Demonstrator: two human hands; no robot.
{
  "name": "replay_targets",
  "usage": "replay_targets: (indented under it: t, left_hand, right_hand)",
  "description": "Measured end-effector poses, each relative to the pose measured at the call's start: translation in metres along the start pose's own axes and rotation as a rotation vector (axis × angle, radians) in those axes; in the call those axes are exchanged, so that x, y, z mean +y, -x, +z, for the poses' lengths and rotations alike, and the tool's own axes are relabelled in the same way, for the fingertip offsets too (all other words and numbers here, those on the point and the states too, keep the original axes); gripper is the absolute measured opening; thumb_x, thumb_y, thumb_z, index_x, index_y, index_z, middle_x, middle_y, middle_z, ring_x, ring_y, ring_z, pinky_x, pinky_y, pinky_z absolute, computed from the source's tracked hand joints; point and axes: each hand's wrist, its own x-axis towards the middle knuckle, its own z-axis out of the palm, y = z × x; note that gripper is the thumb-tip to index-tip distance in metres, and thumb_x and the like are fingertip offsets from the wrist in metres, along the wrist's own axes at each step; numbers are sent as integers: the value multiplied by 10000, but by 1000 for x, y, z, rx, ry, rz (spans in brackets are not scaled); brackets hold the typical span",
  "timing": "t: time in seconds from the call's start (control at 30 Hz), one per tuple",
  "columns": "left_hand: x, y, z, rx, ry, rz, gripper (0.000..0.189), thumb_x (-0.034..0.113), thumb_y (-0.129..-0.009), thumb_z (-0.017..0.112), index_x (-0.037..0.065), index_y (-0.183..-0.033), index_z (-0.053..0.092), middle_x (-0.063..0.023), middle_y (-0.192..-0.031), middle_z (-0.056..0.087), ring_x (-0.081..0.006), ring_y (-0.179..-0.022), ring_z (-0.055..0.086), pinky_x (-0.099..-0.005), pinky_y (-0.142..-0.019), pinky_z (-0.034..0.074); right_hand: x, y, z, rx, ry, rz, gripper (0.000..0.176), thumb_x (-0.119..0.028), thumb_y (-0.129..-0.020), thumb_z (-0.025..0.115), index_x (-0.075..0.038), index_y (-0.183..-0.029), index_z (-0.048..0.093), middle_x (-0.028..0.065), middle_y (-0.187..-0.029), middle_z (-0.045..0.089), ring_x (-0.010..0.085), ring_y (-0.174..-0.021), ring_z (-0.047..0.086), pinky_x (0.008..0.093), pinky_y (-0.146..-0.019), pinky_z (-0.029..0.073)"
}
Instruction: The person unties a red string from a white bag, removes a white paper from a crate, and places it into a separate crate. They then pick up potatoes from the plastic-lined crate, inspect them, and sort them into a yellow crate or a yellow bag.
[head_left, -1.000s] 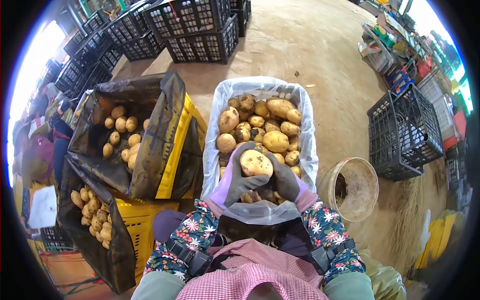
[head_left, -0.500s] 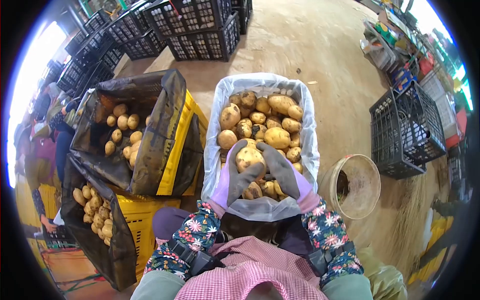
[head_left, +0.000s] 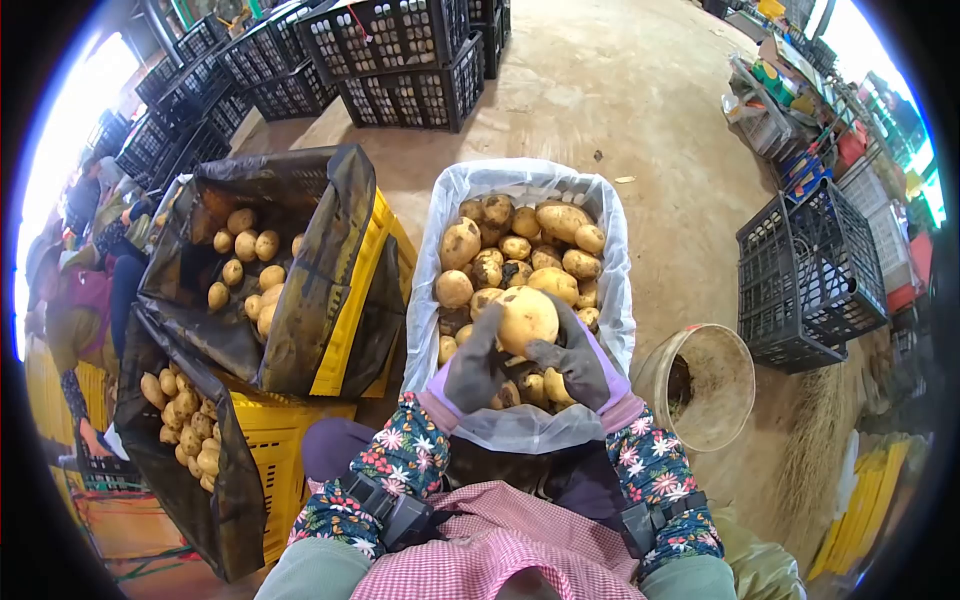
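Note:
Between my two gloved hands is a large round potato (head_left: 527, 320), raised over the lined crate. My left hand (head_left: 472, 362) grips its left side, fingers curled round it. On the potato's lower right, my right hand (head_left: 572, 358) closes on it with the thumb in front. Both gloves are dark grey with purple cuffs. Under the hands, the crate with a translucent plastic liner (head_left: 617, 275) holds several potatoes (head_left: 562, 220), some with dark soil patches.
Left stand yellow crates (head_left: 350, 300) with black liners holding potatoes. At right are a dirty white bucket (head_left: 735, 400) and black crates (head_left: 790, 290). Stacked black crates (head_left: 410, 95) stand beyond. A co-worker (head_left: 85, 300) is at the far left.
The potato has risen between my hands and turned, showing a smoother, paler face. My hands have shifted their hold round it. The view has tilted slightly.

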Motion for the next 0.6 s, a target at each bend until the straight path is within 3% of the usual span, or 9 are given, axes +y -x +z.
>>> replay_targets:
  t: [0.03, 0.1, 0.17, 0.23, 0.3, 0.37, 0.43, 0.5, 0.6]
  left_hand:
    - [0, 5, 2, -124, 110, -143, 508, 432, -978, 443, 100, -1360, 409, -85, -1268, 535, -192, -1149, 540, -360, -1008, 432]
    - [4, 11, 6, -98, 172, -129, 550, 321, -933, 580, 97, -1386, 362, -62, -1307, 494, -186, -1170, 519, -380, -1024, 421]
    - [10, 12, 12, -52, -262, 110, 619, 174, -881, 657, 87, -1399, 330, -55, -1333, 454, -193, -1188, 501, -366, -1019, 429]
    - [18, 13, 13, -64, -344, 135, 683, 97, -843, 685, 67, -1409, 303, -59, -1351, 423, -175, -1205, 479, -332, -1002, 436]
    - [18, 11, 9, -160, -624, 258, 696, 103, -837, 696, 55, -1410, 302, -70, -1335, 439, -160, -1201, 472, -307, -982, 441]
    - [8, 15, 8, -86, -524, 166, 733, 90, -807, 720, 53, -1409, 304, -72, -1319, 454, -146, -1192, 471, -297, -973, 439]
    - [5, 21, 11, -32, -467, 125, 741, 57, -775, 728, 47, -1395, 322, -72, -1291, 479, -150, -1158, 501, -293, -965, 445]
    - [5, 21, 5, -116, -505, 119, 705, 66, -780, 711, 60, -1382, 344, -69, -1264, 499, -164, -1126, 532, -300, -941, 469]
    - [8, 34, 5, 61, -301, -9, 593, 271, -872, 641, 117, -1375, 368, -71, -1198, 542, -207, -1079, 576, -330, -864, 523]
  right_hand:
    - [1, -1, -5, 0, 5, -2, 762, -191, -782, 759, 11, -1391, 346, 123, -1287, 504, 208, -1192, 493, 321, -984, 425]
    - [4, -5, -15, -66, 409, -80, 690, -183, -818, 721, 8, -1382, 372, 135, -1297, 497, 192, -1224, 466, 324, -1014, 400]
    - [-3, -1, -15, -59, 459, -44, 648, -234, -855, 680, 12, -1376, 383, 157, -1318, 487, 202, -1249, 441, 327, -1046, 364]
    - [-11, 0, -4, 71, -249, 21, 634, -259, -884, 642, 7, -1388, 365, 163, -1355, 465, 232, -1266, 429, 327, -1068, 330]
    - [-5, -3, 8, 100, -66, -74, 505, -233, -933, 576, 6, -1352, 427, 143, -1314, 517, 229, -1233, 476, 322, -1036, 370]
    - [6, -2, 16, 150, 833, -316, 379, -207, -964, 527, 8, -1276, 520, 112, -1206, 601, 199, -1145, 553, 309, -983, 419]
    - [10, -5, 15, 220, 801, -343, 319, -210, -973, 515, 21, -1181, 587, 95, -1098, 651, 169, -1028, 607, 296, -912, 465]
    - [7, -11, 2, 259, 534, -63, 366, -275, -981, 478, 29, -1157, 580, 99, -1082, 647, 171, -1036, 597, 287, -913, 462]
    - [13, -17, -10, 251, 422, -68, 403, -322, -990, 458, 14, -1185, 569, 103, -1071, 651, 187, -1002, 611, 302, -906, 467]
